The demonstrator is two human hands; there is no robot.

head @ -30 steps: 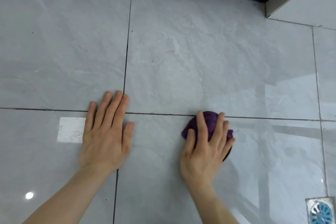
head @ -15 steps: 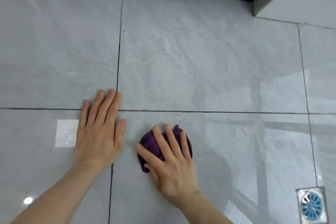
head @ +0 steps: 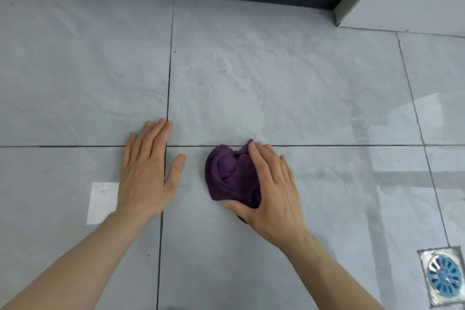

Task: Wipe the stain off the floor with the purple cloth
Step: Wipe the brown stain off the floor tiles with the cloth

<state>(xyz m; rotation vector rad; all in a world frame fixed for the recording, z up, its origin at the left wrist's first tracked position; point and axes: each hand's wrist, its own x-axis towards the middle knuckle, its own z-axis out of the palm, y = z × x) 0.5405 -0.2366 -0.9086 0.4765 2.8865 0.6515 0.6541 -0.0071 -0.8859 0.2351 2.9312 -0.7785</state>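
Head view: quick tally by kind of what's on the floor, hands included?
Hands: 2, left hand flat on the tile, right hand pressing the cloth
Purple cloth: 1
Floor drain: 1
Total: 4

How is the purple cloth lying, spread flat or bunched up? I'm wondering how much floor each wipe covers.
Bunched up. The purple cloth is a crumpled wad with deep folds, and the right hand presses on its right side.

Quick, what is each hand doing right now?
Left hand: open, flat on the floor tiles, holding nothing.
Right hand: pressing the purple cloth down.
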